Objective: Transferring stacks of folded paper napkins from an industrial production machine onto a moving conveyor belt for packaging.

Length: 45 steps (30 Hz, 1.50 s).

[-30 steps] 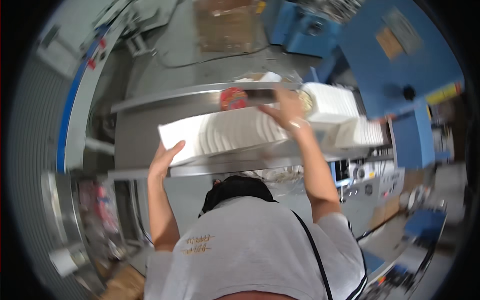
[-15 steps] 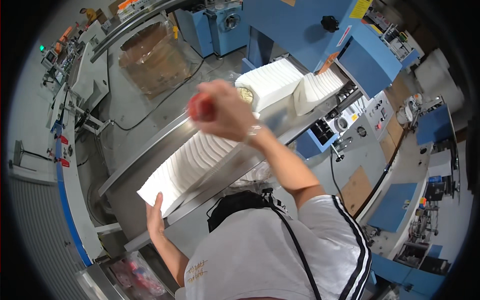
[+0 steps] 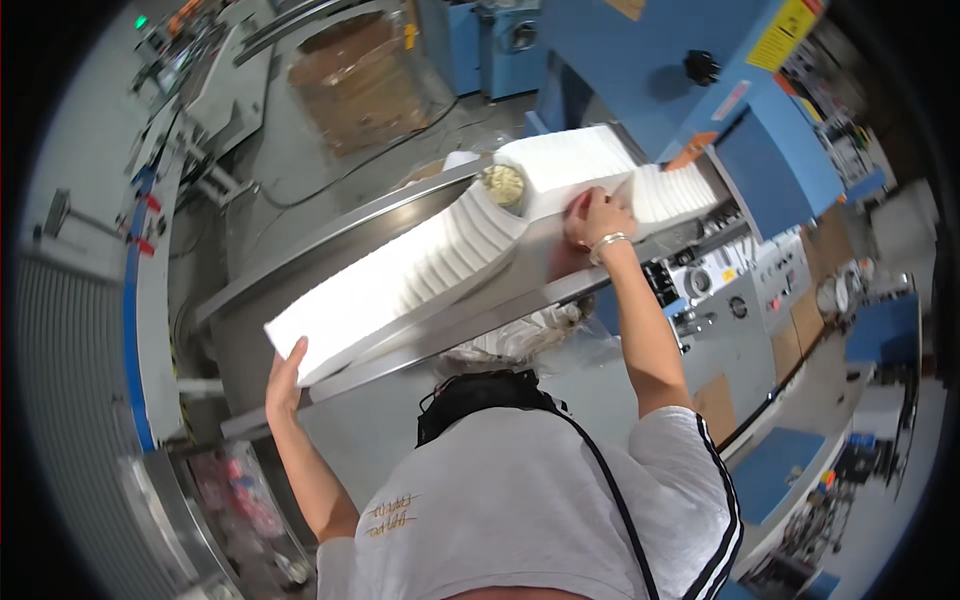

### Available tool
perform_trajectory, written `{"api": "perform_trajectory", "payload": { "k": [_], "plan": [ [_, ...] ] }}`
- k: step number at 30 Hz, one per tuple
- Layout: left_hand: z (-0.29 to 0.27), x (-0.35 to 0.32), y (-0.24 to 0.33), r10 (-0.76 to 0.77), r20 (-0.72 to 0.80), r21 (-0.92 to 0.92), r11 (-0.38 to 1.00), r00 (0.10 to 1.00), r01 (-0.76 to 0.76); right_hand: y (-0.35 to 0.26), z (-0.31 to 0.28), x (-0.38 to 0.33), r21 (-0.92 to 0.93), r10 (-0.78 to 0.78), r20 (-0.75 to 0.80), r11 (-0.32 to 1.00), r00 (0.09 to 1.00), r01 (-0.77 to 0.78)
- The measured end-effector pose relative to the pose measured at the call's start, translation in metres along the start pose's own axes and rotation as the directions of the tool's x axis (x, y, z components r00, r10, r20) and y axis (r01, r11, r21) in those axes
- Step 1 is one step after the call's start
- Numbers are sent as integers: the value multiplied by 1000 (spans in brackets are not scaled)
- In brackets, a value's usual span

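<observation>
A long row of white soft-looking sheets (image 3: 400,275), packed face to face, lies along a metal trough (image 3: 330,263). My left hand (image 3: 287,372) cups its lower left end, thumb on top and fingers mostly hidden behind. On the right, my right hand (image 3: 605,218) is closed around a red object (image 3: 578,208), mostly covered by the fingers; its kind does not show. That hand is at the near side of a second white stack (image 3: 570,165), beside a third stack of white sheets (image 3: 677,195). A round container of pale yellow bits (image 3: 503,186) sits between the first two stacks.
A blue machine (image 3: 640,60) with a black knob (image 3: 702,67) rises beyond the stacks at the right. A large cardboard box (image 3: 360,85) lined with clear plastic stands on the floor beyond the trough. Clear plastic bags (image 3: 525,335) lie under the trough's near rail (image 3: 450,345).
My right hand has swung down and right with the red object, from above the long row to beside the other stacks. My left hand stays at the row's end. The whole view has shifted.
</observation>
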<state>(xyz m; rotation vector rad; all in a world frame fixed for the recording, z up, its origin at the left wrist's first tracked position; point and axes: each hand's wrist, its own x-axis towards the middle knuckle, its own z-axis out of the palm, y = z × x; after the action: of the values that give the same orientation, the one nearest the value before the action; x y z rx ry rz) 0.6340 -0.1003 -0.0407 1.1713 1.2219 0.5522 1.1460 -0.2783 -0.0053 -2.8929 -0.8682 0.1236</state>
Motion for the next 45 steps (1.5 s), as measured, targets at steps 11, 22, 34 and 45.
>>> {"api": "perform_trajectory", "payload": {
  "k": [11,22,34,45],
  "plan": [
    [6,-8,20,-45,71,-107,993,996,52,-68,36,18,675,-525,373,719,765,164],
    [-56,2,47,-78,146,90,994,986,65,-120,41,-60,669,-583,540,735,607,110],
    [-81,7,50,-319,88,237,927,944,292,-153,43,-88,716,-548,557,697,624,-28],
    [-92,28,37,-111,202,24,994,973,108,-219,49,-125,875,-614,434,461,659,-147]
  ]
}}
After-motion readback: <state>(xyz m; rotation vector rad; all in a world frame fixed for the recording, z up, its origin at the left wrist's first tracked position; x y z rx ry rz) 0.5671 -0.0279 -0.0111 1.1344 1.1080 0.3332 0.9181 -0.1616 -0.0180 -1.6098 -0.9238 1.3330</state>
